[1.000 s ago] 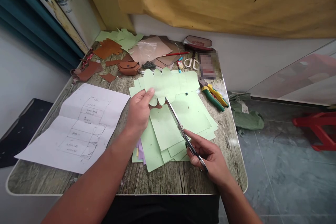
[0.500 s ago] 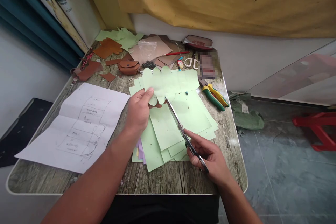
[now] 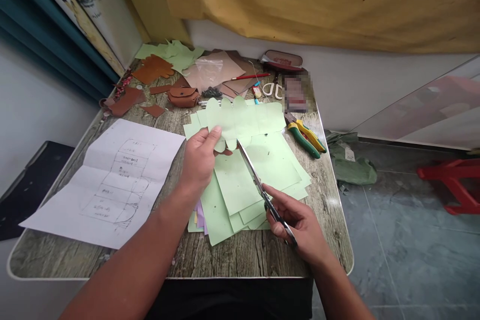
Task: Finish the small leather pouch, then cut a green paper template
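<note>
My left hand [image 3: 201, 155] pinches a light green paper cutout [image 3: 247, 119] at its lower left, thumb on top and fingers underneath. Rounded lobes line the cutout's left part, and its right end is a plain rounded strip. In my right hand [image 3: 296, 225] is a pair of scissors [image 3: 257, 177], the fingers wrapped about the handles. The scissor tips touch the lower edge of the cutout beside a lobe, and the blades look nearly closed. Beneath lies a stack of green paper sheets [image 3: 240, 200], with a bit of purple paper showing at its left.
A white sheet with a hand-drawn sketch [image 3: 112, 180] lies left. Pliers [image 3: 305, 137] with green and yellow handles rest right. Behind are a small brown leather pouch [image 3: 183, 96], leather scraps [image 3: 153, 69], white-handled scissors [image 3: 268, 90] and a dark case [image 3: 283, 60]. A red stool [image 3: 450, 185] stands on the floor.
The green cutout has shifted slightly right and down in my left hand's hold. The scissors have barely moved, their tips still at the cutout's lower edge.
</note>
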### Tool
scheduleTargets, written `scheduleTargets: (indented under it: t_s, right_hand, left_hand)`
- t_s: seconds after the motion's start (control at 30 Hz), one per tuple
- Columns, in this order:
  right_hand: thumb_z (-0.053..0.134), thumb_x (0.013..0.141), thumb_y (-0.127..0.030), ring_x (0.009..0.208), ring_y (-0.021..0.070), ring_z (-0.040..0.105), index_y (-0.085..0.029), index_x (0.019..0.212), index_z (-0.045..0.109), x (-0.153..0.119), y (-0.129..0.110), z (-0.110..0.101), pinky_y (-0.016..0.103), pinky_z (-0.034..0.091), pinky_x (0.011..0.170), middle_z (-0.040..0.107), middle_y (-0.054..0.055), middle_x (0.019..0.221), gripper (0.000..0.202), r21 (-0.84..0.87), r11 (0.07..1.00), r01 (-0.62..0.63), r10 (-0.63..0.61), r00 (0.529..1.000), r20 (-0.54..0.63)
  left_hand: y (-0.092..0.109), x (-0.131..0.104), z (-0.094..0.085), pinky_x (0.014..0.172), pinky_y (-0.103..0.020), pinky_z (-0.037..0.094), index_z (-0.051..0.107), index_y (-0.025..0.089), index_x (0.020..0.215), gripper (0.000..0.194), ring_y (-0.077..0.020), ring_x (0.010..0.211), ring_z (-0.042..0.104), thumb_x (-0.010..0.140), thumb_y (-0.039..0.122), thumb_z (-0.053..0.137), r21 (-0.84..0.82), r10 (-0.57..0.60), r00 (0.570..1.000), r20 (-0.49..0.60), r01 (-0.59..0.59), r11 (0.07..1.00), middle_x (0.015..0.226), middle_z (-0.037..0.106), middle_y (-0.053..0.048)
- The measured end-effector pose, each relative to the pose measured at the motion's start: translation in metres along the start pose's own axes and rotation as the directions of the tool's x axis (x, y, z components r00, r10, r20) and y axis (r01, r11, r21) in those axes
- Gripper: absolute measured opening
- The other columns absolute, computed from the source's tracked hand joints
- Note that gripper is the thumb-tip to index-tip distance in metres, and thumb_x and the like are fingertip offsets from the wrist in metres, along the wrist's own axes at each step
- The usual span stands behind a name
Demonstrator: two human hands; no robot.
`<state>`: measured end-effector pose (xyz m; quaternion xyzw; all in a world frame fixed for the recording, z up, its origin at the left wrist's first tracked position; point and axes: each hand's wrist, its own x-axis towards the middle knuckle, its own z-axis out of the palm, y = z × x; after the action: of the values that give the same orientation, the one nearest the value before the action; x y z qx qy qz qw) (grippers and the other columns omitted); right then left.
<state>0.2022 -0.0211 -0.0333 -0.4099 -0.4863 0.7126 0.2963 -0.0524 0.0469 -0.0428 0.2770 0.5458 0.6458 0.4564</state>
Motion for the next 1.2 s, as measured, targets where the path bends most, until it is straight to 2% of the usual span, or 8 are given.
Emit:
scheduleTargets:
  t_s: [0.7, 1.2]
  right_hand:
    - [0.091, 0.082, -0.059, 0.059, 0.0139, 0.040, -0.022, 0.152, 0.070, -0.0003, 0.0000, -0.0012, 0.029, 0.041, 0.055, 0.049, -0.002, 0.073, 0.082, -0.062, 0.998, -0.028, 0.028, 1.000, -0.009]
    - [0.093, 0.084, -0.051, 0.060, 0.0135, 0.040, -0.025, 0.150, 0.073, -0.0003, -0.0008, -0.0004, 0.028, 0.041, 0.055, 0.049, -0.003, 0.073, 0.074, -0.009, 1.000, -0.022, 0.022, 1.000, -0.004]
  left_hand:
    - [-0.0001, -0.0010, 0.0015, 0.060, -0.029, 0.062, 0.067, 0.022, 0.075, 0.037, -0.0181, 0.075, 0.065, 0.090, 0.052, 0.080, -0.004, -0.005, 1.000, -0.002, 0.005, 1.000, 0.081, 0.066, -0.004]
    - [-0.0012, -0.0005, 0.0012, 0.060, -0.028, 0.061, 0.067, 0.021, 0.074, 0.036, -0.0173, 0.075, 0.065, 0.091, 0.050, 0.080, -0.023, -0.005, 1.000, -0.003, 0.004, 1.000, 0.081, 0.065, -0.003]
